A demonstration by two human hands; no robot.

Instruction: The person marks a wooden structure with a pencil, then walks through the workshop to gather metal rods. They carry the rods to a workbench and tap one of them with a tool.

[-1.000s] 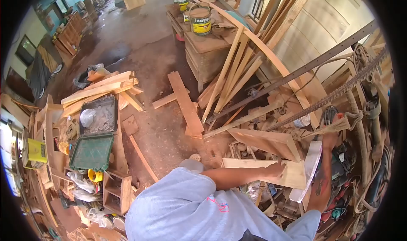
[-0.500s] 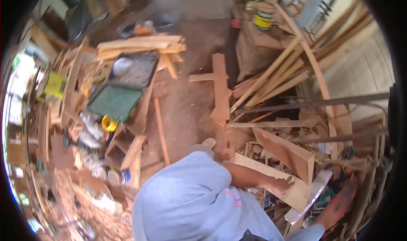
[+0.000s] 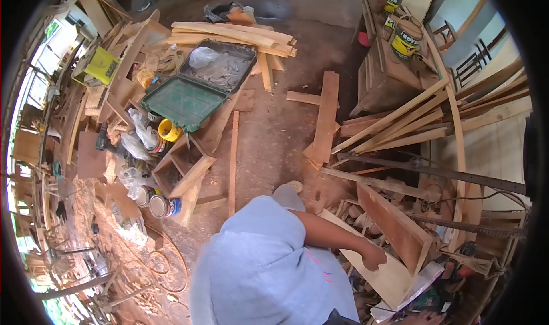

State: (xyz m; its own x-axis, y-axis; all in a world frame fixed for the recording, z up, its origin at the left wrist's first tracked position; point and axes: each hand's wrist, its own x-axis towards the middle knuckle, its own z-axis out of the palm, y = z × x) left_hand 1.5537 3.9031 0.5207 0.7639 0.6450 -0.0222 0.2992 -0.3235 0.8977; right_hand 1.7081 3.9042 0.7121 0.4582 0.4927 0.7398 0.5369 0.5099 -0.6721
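Note:
My left hand (image 3: 374,258) rests over a pale board (image 3: 386,276) at the lower right, its fingers curled down and together; whatever they hold, if anything, is hidden. A reddish-brown panel (image 3: 394,225) leans on edge just beyond this hand. At the bottom edge, my right hand (image 3: 426,318) is partly cut off by the frame, with its fingers apart, below a shiny silvery sheet (image 3: 409,296) beside the pale board.
Long wood strips (image 3: 400,119) lean at the right beside a workbench (image 3: 383,73) with paint cans. On the left are an open green case (image 3: 184,103), stacked planks (image 3: 229,36), cans and wood shavings. Dark metal bars (image 3: 457,175) cross the right side.
The view has shifted, so the surroundings appear farther right. My left hand's fingers, earlier spread over the pale board, are now curled. My right forearm has dropped toward the bottom edge.

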